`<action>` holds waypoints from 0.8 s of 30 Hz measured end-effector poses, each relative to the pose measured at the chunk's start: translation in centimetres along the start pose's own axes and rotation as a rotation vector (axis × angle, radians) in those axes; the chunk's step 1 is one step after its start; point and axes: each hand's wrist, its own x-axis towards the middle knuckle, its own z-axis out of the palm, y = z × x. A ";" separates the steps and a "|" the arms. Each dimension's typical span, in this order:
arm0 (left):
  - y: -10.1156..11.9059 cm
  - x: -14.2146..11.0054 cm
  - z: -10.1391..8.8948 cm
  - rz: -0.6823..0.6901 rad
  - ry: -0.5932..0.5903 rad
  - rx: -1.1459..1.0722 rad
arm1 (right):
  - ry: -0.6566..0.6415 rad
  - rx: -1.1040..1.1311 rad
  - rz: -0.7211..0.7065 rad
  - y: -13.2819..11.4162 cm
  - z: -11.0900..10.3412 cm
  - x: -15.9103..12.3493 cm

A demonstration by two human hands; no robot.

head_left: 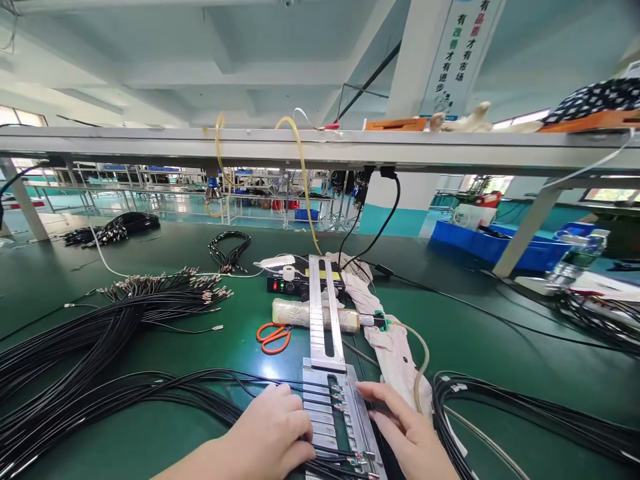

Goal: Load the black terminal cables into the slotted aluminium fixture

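A slotted metal fixture lies lengthwise in front of me. Black cables cross its slots, their stripped or terminated ends at the right side; more ends sit nearer to me. My left hand is closed at the fixture's left edge, fingers curled down over the black cables there; the fingertips are partly hidden. My right hand is beside the fixture's right edge, thumb and forefinger apart, the forefinger's tip by the rail. I see nothing held in it.
Left lies a large bundle of black cables. Orange-handled scissors, a wrapped cylindrical tool and a black powered box stand beyond the fixture. A cable coil is at right, a shelf overhead.
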 end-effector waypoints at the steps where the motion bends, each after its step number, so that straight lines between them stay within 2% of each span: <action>1: 0.1 0.1 -0.1 -0.005 -0.007 -0.008 | 0.016 0.024 0.014 0.1 0.0 -0.1; 5: -0.1 0.6 -0.6 -0.057 0.003 -0.004 | 0.027 0.100 0.033 0.0 0.0 0.2; 8: -0.4 1.0 -1.2 -0.131 0.052 0.050 | 0.003 0.134 0.037 -0.2 -0.6 0.3; 11: -0.6 1.3 -1.2 -0.156 0.051 0.119 | -0.014 0.151 0.034 -0.1 -1.1 0.2; 19: -1.4 1.1 -0.3 -0.081 0.045 0.176 | 0.010 0.128 0.000 0.5 -0.4 -0.3; 24: -1.7 1.6 -0.1 -0.067 0.061 0.207 | -0.009 0.076 -0.070 0.3 0.0 -0.4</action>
